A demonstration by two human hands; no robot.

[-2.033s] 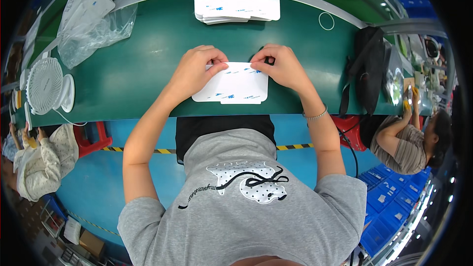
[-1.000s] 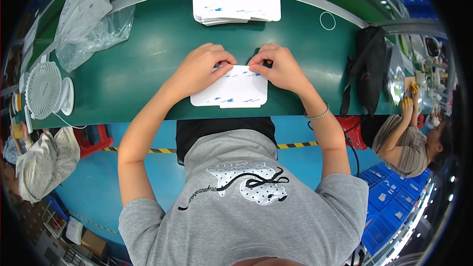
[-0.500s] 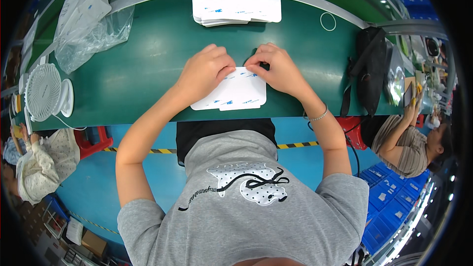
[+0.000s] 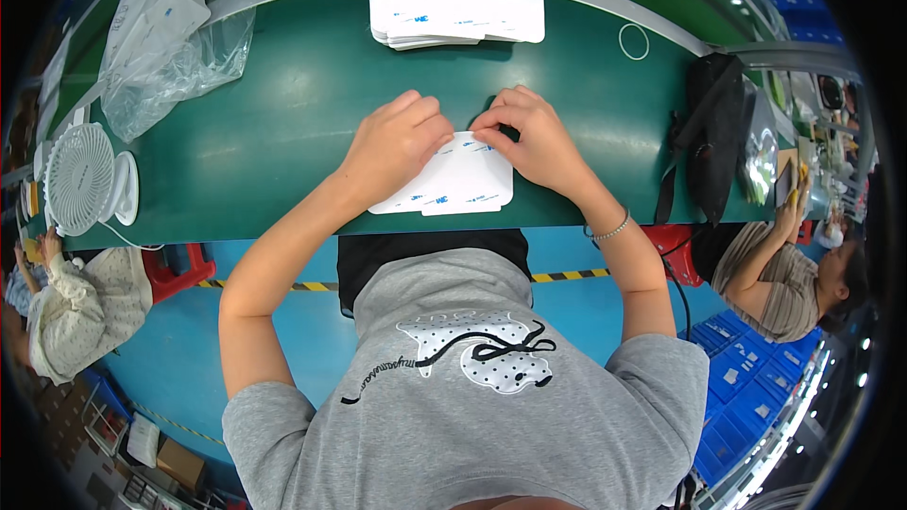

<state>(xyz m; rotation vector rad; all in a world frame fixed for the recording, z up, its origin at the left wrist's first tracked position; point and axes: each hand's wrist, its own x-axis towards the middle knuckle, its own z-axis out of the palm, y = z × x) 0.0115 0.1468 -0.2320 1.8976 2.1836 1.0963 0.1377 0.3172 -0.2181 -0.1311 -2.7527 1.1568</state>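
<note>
A white sheet point(image 4: 453, 181) with rounded corners and small blue print lies near the front edge of the green table. At its far edge, my left hand point(image 4: 402, 140) is closed, thumb and fingers pinched on the edge and covering the sheet's far left corner. My right hand point(image 4: 524, 137) pinches the same edge a little to the right, with thumb and forefinger together. Only a short gap separates the two pinches. Beyond my hands is a stack of similar white sheets point(image 4: 453, 8), slightly uneven along its near side.
To the left are a clear plastic bag point(image 4: 179, 66) with white sheets inside and a white fan point(image 4: 80, 178). A thin white ring point(image 4: 634, 42) lies at the far right, near a black bag point(image 4: 709, 137). People sit at both sides; blue bins point(image 4: 746, 378) stand lower right.
My left fingers have curled slightly more at the sheet's far edge. The right hand keeps its pinch with a small shift, and the sheet stays nearly in place.
</note>
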